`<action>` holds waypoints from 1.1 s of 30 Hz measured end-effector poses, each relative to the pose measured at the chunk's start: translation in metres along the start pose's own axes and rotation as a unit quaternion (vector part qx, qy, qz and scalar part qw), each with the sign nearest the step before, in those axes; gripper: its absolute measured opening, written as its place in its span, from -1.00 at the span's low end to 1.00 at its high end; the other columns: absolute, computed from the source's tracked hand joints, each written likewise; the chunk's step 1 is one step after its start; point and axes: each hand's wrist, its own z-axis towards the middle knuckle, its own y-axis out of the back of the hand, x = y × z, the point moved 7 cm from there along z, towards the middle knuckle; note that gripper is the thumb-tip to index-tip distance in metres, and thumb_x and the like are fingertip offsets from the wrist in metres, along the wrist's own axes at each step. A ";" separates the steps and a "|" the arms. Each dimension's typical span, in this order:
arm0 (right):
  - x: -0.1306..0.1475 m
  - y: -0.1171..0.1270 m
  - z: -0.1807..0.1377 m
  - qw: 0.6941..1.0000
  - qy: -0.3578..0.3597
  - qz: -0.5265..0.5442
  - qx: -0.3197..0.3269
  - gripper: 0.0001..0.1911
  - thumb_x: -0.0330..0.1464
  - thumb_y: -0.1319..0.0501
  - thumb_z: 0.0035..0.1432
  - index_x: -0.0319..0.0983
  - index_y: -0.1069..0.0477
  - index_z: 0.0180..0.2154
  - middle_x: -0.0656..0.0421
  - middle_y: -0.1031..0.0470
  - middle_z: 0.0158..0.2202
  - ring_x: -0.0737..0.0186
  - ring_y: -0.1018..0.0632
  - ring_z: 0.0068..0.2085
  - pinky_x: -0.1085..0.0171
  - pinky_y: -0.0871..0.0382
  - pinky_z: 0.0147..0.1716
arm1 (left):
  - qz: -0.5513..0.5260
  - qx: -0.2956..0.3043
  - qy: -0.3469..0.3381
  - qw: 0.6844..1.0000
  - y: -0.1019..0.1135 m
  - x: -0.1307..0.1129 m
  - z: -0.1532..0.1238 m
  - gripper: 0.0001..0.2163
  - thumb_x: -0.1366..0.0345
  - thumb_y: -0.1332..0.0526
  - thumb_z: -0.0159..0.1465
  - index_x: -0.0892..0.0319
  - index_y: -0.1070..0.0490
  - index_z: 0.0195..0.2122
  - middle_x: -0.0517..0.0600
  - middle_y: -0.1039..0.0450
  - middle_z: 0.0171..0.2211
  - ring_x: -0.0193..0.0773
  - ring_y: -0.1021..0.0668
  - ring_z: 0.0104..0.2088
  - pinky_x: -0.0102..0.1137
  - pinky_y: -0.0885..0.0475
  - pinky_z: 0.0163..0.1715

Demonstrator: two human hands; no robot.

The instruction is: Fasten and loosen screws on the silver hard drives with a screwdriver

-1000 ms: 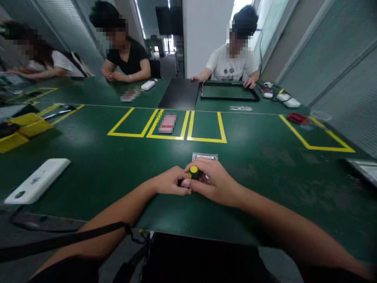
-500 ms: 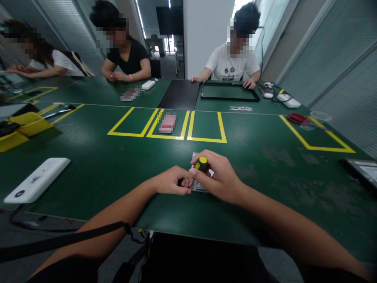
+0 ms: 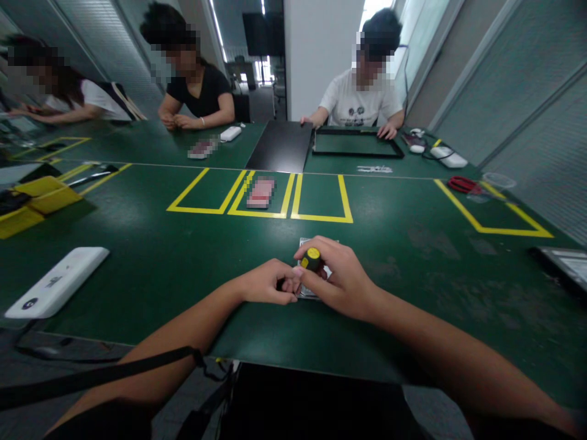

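Note:
On the table in front of me lies a small silvery, flat device that looks like a hard drive (image 3: 307, 295), mostly covered by my hands. My right hand (image 3: 342, 275) is closed round the black and yellow handle of a screwdriver (image 3: 312, 259), held upright over the drive. The screwdriver's tip is hidden under the hand. My left hand (image 3: 270, 281) rests at the drive's left edge, fingers curled against it. Its fingertips are partly hidden, close to the screwdriver.
A white power bank-like box (image 3: 59, 281) with a cable lies left, near yellow bins (image 3: 50, 195). A pink phone-sized item (image 3: 260, 193) sits inside yellow tape. Across the table, a co-worker (image 3: 362, 101) touches a black panel (image 3: 279, 146) and frame (image 3: 358, 154). Another framed panel (image 3: 564, 269) lies right.
The screwdriver handle has shifted slightly left and down, with the right hand's fingers turning a little around it. My left hand stays nearly still on the drive.

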 end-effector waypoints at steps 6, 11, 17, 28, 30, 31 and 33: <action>-0.001 0.000 0.000 1.000 -0.003 0.007 -0.001 -0.85 -0.35 -0.23 0.27 -0.30 -0.42 -0.16 0.18 -0.42 -0.27 0.39 -0.40 -0.35 0.34 -0.25 -0.33 | 0.006 0.002 0.000 1.000 0.000 0.000 0.000 -0.86 0.32 -0.32 0.19 0.26 -0.41 -0.42 -0.12 -0.40 -0.51 -0.42 -0.43 -0.48 -0.51 -0.32 -0.43; 0.000 0.000 0.000 1.000 -0.001 0.003 -0.003 -0.85 -0.36 -0.22 0.27 -0.30 -0.41 -0.16 0.17 -0.43 -0.27 0.38 -0.40 -0.34 0.34 -0.25 -0.32 | 0.005 0.008 0.006 1.000 0.001 -0.001 0.000 -0.87 0.33 -0.31 0.19 0.26 -0.40 -0.42 -0.13 -0.38 -0.51 -0.43 -0.41 -0.48 -0.51 -0.30 -0.44; -0.001 0.001 -0.001 1.000 -0.001 0.003 -0.006 -0.85 -0.34 -0.22 0.28 -0.29 -0.41 -0.16 0.18 -0.42 -0.28 0.38 -0.39 -0.35 0.34 -0.25 -0.32 | -0.003 0.017 0.005 1.000 0.001 -0.001 0.000 -0.87 0.31 -0.30 0.21 0.26 -0.41 -0.40 -0.12 -0.39 -0.50 -0.42 -0.41 -0.47 -0.50 -0.30 -0.42; 0.003 0.001 0.000 1.000 0.007 0.004 0.006 -0.84 -0.33 -0.20 0.30 -0.29 -0.40 -0.15 0.17 -0.42 -0.27 0.35 -0.41 -0.32 0.34 -0.26 -0.30 | -0.011 0.003 0.002 1.000 0.001 0.000 0.000 -0.85 0.28 -0.32 0.21 0.27 -0.44 -0.34 -0.07 -0.43 -0.45 -0.36 -0.46 -0.39 -0.47 -0.37 -0.36; 0.003 0.001 0.000 1.000 0.006 0.005 0.003 -0.84 -0.34 -0.21 0.28 -0.30 -0.40 -0.14 0.17 -0.42 -0.26 0.35 -0.41 -0.31 0.33 -0.26 -0.29 | -0.014 0.012 0.009 1.000 0.000 0.001 0.000 -0.85 0.27 -0.31 0.22 0.27 -0.43 -0.35 -0.08 -0.42 -0.46 -0.37 -0.46 -0.41 -0.48 -0.37 -0.37; 0.002 0.001 -0.001 1.000 0.006 0.005 0.002 -0.84 -0.35 -0.21 0.28 -0.30 -0.40 -0.14 0.17 -0.42 -0.26 0.35 -0.41 -0.31 0.33 -0.26 -0.29 | -0.016 0.015 0.010 1.000 -0.001 0.001 0.000 -0.84 0.27 -0.31 0.23 0.27 -0.43 -0.35 -0.09 -0.42 -0.47 -0.38 -0.45 -0.42 -0.48 -0.36 -0.38; 0.001 0.001 -0.001 1.000 0.006 0.005 0.000 -0.84 -0.35 -0.21 0.27 -0.30 -0.40 -0.14 0.17 -0.42 -0.27 0.36 -0.41 -0.32 0.33 -0.25 -0.29 | -0.018 0.014 0.008 1.000 0.000 0.000 0.000 -0.84 0.27 -0.31 0.23 0.27 -0.43 -0.37 -0.10 -0.41 -0.49 -0.39 -0.44 -0.44 -0.50 -0.34 -0.41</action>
